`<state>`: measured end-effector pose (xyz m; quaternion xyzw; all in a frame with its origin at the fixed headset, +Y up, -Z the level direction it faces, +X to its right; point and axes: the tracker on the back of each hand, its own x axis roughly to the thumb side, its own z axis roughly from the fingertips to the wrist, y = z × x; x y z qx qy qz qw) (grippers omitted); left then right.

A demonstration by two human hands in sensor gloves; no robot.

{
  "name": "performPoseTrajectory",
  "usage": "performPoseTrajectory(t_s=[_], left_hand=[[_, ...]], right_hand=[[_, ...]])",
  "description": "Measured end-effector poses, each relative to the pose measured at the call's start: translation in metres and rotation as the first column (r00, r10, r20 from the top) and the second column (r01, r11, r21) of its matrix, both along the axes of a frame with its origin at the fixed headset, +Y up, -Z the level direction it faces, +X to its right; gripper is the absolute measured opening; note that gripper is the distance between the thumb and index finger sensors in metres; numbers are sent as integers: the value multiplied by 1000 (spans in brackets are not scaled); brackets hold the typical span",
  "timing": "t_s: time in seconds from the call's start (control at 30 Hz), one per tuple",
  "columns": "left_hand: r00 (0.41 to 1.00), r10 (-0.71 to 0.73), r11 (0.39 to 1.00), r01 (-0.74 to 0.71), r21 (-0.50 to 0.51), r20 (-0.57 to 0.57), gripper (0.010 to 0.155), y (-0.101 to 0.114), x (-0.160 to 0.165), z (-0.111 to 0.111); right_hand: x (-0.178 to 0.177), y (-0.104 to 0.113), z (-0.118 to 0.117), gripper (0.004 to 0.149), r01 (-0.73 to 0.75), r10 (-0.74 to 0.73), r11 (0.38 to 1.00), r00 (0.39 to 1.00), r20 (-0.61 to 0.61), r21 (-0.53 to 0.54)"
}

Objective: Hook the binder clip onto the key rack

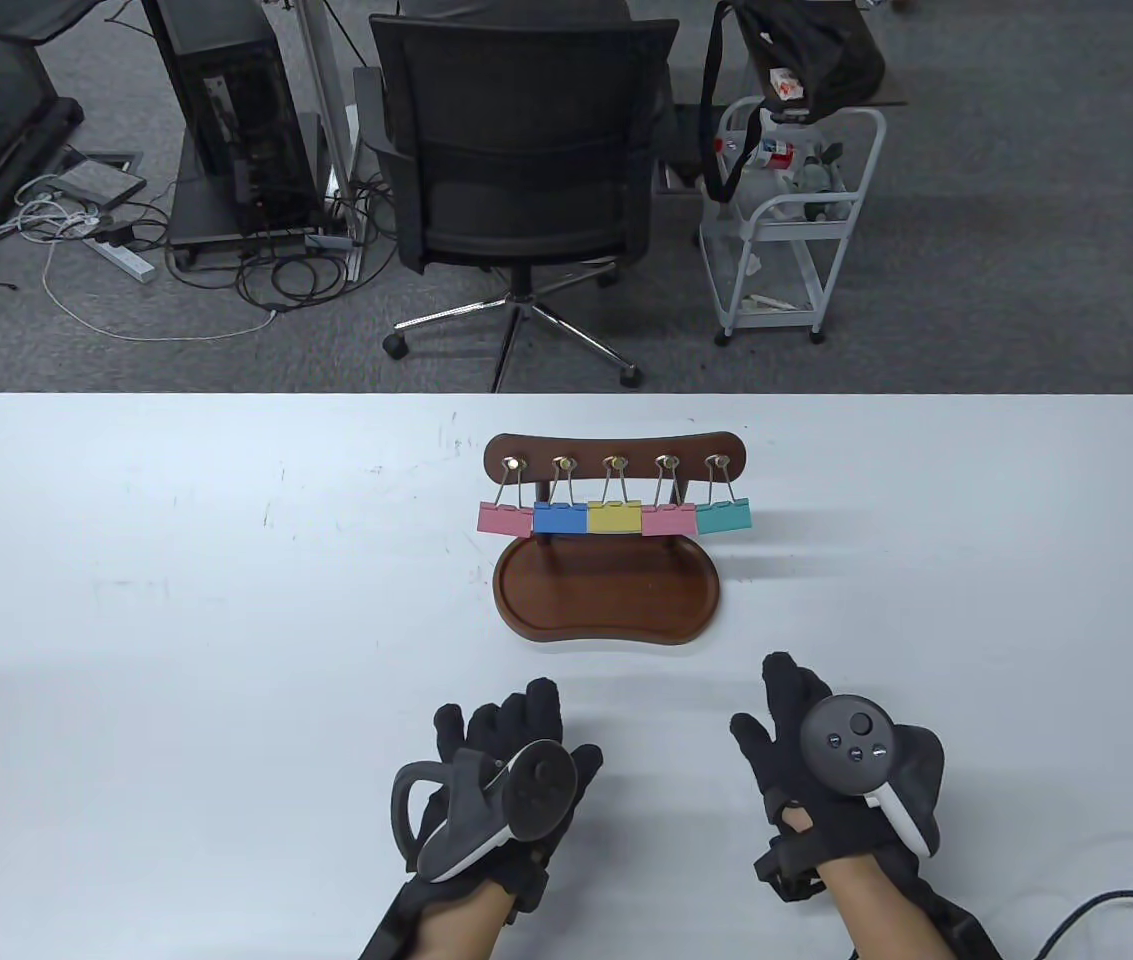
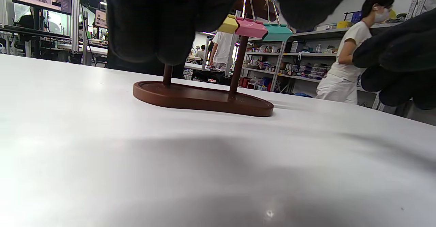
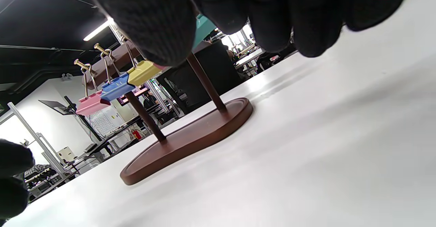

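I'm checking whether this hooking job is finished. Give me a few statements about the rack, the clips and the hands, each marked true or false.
1. Five binder clips hang on the key rack. True.
2. The yellow clip hangs on the middle hook. True.
3. The teal clip hangs at the rack's left end. False: it hangs at the right end; a pink clip is at the left end.
4. The right hand holds a clip. False: no clip shows in it.
5. The left hand touches the rack's base. False: it stays apart, nearer the table edge.
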<state>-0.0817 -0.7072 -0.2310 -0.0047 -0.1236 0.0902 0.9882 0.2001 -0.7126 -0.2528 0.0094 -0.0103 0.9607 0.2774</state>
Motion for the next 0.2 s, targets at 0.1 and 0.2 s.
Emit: performPoseTrajectory(t_s=[0.1, 0.2], left_hand=[[1000, -7, 1000, 7, -1, -3, 80, 0, -1, 1], [1000, -11, 1000, 11, -4, -4, 80, 0, -2, 1]], right_hand=[[0, -3, -2, 75, 9, -9, 1000, 1000, 1, -22], [-1, -5, -2, 75, 18, -18, 999, 1000, 2, -38]])
